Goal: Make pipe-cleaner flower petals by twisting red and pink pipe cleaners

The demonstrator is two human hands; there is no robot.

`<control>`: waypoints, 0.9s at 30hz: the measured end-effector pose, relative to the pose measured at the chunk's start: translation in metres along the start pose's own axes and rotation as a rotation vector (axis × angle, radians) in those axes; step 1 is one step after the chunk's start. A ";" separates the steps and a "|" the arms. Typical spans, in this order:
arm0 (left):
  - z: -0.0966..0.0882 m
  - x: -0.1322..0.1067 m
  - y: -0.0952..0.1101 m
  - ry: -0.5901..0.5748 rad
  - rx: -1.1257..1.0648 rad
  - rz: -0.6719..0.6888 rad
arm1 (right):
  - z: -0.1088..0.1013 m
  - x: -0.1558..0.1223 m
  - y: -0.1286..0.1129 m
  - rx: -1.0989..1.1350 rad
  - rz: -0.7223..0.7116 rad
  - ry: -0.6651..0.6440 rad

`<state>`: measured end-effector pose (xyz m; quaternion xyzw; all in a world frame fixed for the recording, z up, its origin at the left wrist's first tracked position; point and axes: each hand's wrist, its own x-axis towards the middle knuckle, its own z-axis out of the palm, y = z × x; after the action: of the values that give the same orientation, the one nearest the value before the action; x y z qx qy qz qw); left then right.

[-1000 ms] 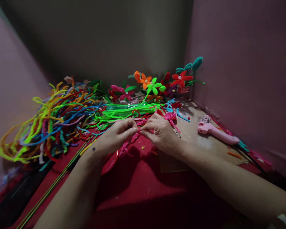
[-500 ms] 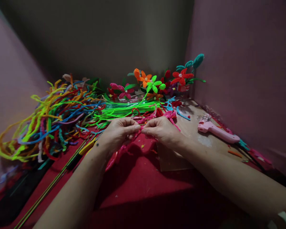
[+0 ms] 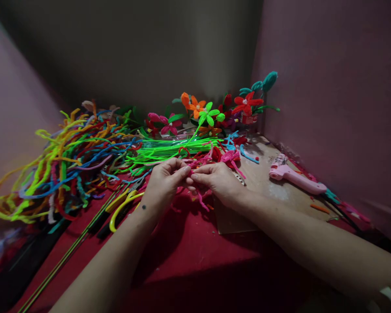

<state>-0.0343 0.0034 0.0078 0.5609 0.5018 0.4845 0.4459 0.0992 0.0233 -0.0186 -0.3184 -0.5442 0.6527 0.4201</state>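
Observation:
My left hand (image 3: 164, 182) and my right hand (image 3: 218, 180) meet at the middle of the red tabletop, fingertips pinched together on a pink pipe cleaner (image 3: 200, 198) whose loose end hangs down between them. Both hands are closed around it. Just behind the fingers lies a heap of pink and red pipe cleaner pieces (image 3: 226, 155).
A big tangle of coloured pipe cleaners (image 3: 68, 161) fills the left. Neon green stems (image 3: 169, 150) lie behind the hands. Finished pipe cleaner flowers (image 3: 211, 113) stand in the corner. A pink glue gun (image 3: 295, 178) lies on a board (image 3: 263, 182) at right. Yellow-handled pliers (image 3: 122, 206) lie beside my left wrist.
Both hands have lifted slightly and drawn closer, working the pink pipe cleaner. The pliers' yellow handles have come into sight beside my left wrist.

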 end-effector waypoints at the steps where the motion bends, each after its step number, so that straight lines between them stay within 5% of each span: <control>1: 0.001 -0.001 0.002 0.029 0.071 0.027 | 0.000 0.000 0.001 -0.007 0.006 0.004; 6: 0.005 -0.001 0.004 0.145 0.248 0.117 | 0.001 0.000 0.001 0.081 0.125 0.019; 17: 0.008 0.000 0.001 0.181 0.219 0.114 | 0.001 -0.001 0.004 0.011 0.056 -0.047; 24: -0.008 0.006 -0.005 -0.102 -0.178 -0.156 | 0.000 -0.005 -0.007 0.077 0.087 -0.114; 27: -0.004 0.006 -0.006 -0.036 -0.127 -0.124 | 0.001 -0.004 -0.006 0.080 0.102 -0.129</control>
<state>-0.0394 0.0103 0.0026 0.5079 0.4959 0.4766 0.5186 0.1015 0.0197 -0.0128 -0.2860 -0.5267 0.7135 0.3629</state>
